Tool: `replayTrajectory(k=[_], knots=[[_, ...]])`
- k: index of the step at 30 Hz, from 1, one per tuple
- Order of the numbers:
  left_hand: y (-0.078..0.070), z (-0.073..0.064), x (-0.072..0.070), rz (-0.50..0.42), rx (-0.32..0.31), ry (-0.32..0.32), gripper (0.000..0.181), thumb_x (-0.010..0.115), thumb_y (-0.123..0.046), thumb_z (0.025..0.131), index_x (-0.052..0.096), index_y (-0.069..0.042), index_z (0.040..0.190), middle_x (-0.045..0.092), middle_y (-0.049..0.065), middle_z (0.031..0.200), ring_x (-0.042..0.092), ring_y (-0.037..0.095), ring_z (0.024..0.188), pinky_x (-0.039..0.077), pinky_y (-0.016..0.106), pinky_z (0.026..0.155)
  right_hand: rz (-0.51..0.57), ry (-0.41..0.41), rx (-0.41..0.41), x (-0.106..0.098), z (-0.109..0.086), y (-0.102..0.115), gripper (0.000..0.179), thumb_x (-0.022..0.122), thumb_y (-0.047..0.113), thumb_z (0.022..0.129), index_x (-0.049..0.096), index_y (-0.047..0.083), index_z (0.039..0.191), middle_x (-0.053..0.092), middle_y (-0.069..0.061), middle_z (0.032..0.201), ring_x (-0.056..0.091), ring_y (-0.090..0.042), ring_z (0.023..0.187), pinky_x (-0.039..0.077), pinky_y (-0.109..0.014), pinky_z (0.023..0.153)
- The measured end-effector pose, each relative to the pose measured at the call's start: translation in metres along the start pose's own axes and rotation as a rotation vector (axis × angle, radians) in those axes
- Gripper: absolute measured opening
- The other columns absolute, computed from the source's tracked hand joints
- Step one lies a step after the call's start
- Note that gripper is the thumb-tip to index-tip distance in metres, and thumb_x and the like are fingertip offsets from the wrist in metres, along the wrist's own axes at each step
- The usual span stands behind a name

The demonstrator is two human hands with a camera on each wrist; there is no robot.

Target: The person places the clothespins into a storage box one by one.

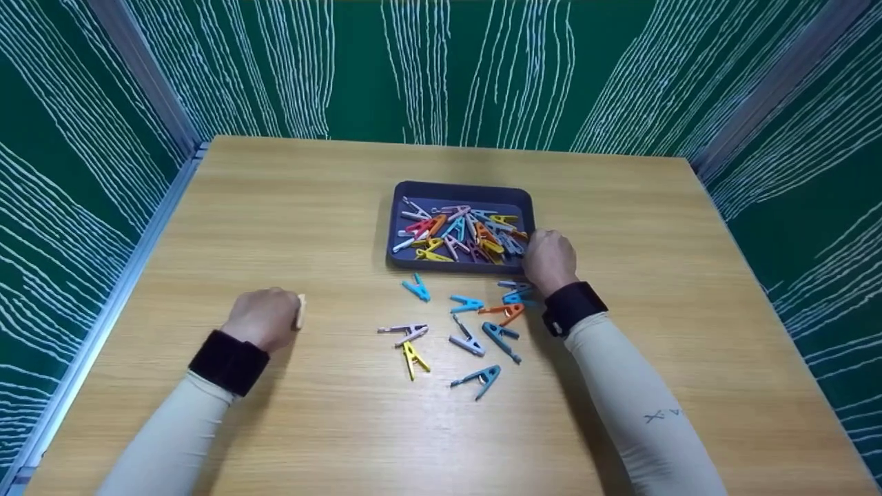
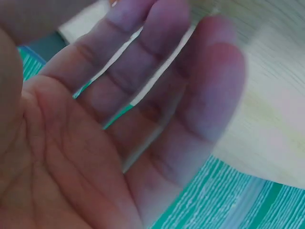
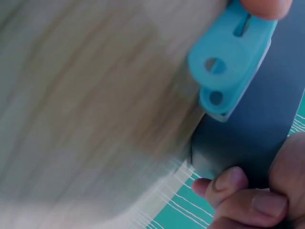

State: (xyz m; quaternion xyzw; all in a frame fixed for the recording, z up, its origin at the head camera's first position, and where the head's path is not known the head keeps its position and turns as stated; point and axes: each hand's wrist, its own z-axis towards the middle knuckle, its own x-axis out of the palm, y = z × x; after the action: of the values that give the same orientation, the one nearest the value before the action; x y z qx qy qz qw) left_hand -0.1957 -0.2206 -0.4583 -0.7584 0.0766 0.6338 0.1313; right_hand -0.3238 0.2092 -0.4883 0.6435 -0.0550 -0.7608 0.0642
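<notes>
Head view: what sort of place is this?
Probably a small enclosed work booth, perhaps a test or recording station: dark green panels with white streaks stand on three sides, grey straight posts mark the corners, and a light wood-grain table fills the space.

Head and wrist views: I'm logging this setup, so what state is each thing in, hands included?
Tray: upright, holding clothespins.
Tray clothespins: heaped, mixed colours.
Loose clothespins: scattered on the table.
Left hand: relaxed, fingers slightly bent.
Right hand: fingers curled, at the tray's near right corner.
Cyan clothespin: touched by that hand.
</notes>
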Motion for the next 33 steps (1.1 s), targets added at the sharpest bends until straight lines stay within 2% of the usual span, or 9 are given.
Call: replayTrajectory(k=[4, 7, 9, 10, 13, 15, 22, 30, 33], knots=[[-0.003, 0.005, 0.003, -0.022, 0.011, -0.067, 0.02, 0.062, 0.003, 0.073, 0.056, -0.013, 0.064, 0.058, 0.003, 0.067, 0.053, 0.02, 0.058, 0.047, 0.041, 0.051, 0.005, 0.016, -0.005, -0.001, 0.0, 0.0, 0.021, 0.058, 0.009, 0.084, 0.064, -0.009, 0.092, 0.064, -0.025, 0.083, 0.063, -0.038, 0.073, 0.051, -0.048, 0.061], [-0.002, 0.005, 0.003, -0.044, -0.013, -0.079, 0.018, 0.059, 0.002, 0.073, 0.055, -0.013, 0.065, 0.055, 0.002, 0.066, 0.052, 0.02, 0.058, 0.046, 0.04, 0.051, 0.005, 0.021, -0.009, 0.0, 0.001, 0.0, 0.021, 0.055, 0.008, 0.085, 0.064, -0.009, 0.093, 0.064, -0.025, 0.084, 0.064, -0.037, 0.073, 0.051, -0.048, 0.061], [-0.002, 0.007, 0.003, -0.047, -0.043, -0.067, 0.01, 0.063, -0.007, 0.073, 0.055, -0.011, 0.07, 0.054, 0.003, 0.067, 0.052, 0.021, 0.058, 0.045, 0.04, 0.051, 0.003, 0.022, -0.008, -0.001, 0.001, 0.0, 0.021, 0.055, 0.008, 0.085, 0.064, -0.009, 0.093, 0.064, -0.025, 0.084, 0.064, -0.037, 0.074, 0.051, -0.047, 0.062], [-0.002, 0.008, 0.003, -0.046, -0.061, -0.056, 0.013, 0.066, -0.015, 0.075, 0.055, -0.008, 0.074, 0.053, 0.004, 0.069, 0.052, 0.022, 0.06, 0.045, 0.041, 0.053, 0.003, 0.021, -0.005, -0.001, 0.001, -0.001, 0.02, 0.056, 0.008, 0.085, 0.065, -0.009, 0.093, 0.064, -0.025, 0.084, 0.064, -0.037, 0.074, 0.051, -0.047, 0.062], [-0.002, 0.011, 0.005, -0.051, -0.115, -0.03, 0.042, 0.071, -0.042, 0.074, 0.054, -0.004, 0.081, 0.053, 0.007, 0.071, 0.052, 0.024, 0.062, 0.045, 0.042, 0.056, 0.008, 0.021, 0.003, -0.002, 0.001, -0.001, 0.02, 0.057, 0.007, 0.084, 0.064, -0.009, 0.094, 0.064, -0.025, 0.084, 0.064, -0.037, 0.074, 0.051, -0.048, 0.062], [-0.004, 0.014, 0.007, -0.06, -0.141, -0.023, 0.05, 0.067, -0.053, 0.077, 0.054, -0.004, 0.081, 0.052, 0.007, 0.071, 0.052, 0.024, 0.063, 0.044, 0.042, 0.057, 0.019, 0.021, 0.006, -0.001, 0.001, -0.001, 0.02, 0.058, 0.006, 0.084, 0.064, -0.009, 0.094, 0.064, -0.025, 0.085, 0.064, -0.037, 0.075, 0.051, -0.048, 0.063], [-0.005, 0.019, 0.012, -0.076, -0.151, -0.044, 0.028, 0.065, -0.026, 0.079, 0.047, -0.012, 0.061, 0.049, 0.003, 0.06, 0.047, 0.021, 0.053, 0.037, 0.036, 0.046, 0.027, 0.031, -0.006, -0.001, 0.0, 0.001, 0.02, 0.059, 0.006, 0.084, 0.065, -0.009, 0.096, 0.064, -0.024, 0.085, 0.064, -0.035, 0.074, 0.051, -0.047, 0.063], [-0.02, 0.036, 0.011, -0.117, -0.115, -0.16, 0.018, 0.061, -0.017, 0.079, 0.048, -0.009, 0.069, 0.049, 0.004, 0.063, 0.046, 0.021, 0.052, 0.036, 0.034, 0.045, 0.031, -0.058, -0.04, 0.0, 0.0, -0.001, 0.02, 0.052, 0.005, 0.083, 0.064, -0.011, 0.087, 0.063, -0.028, 0.081, 0.062, -0.042, 0.071, 0.05, -0.052, 0.06], [-0.031, 0.049, 0.007, -0.142, -0.099, -0.199, 0.019, 0.063, -0.021, 0.082, 0.05, -0.009, 0.073, 0.051, 0.005, 0.066, 0.049, 0.022, 0.056, 0.04, 0.035, 0.049, 0.024, -0.039, -0.028, 0.001, 0.0, -0.001, 0.02, 0.054, 0.005, 0.084, 0.065, -0.011, 0.088, 0.064, -0.027, 0.081, 0.063, -0.04, 0.071, 0.051, -0.05, 0.06]])
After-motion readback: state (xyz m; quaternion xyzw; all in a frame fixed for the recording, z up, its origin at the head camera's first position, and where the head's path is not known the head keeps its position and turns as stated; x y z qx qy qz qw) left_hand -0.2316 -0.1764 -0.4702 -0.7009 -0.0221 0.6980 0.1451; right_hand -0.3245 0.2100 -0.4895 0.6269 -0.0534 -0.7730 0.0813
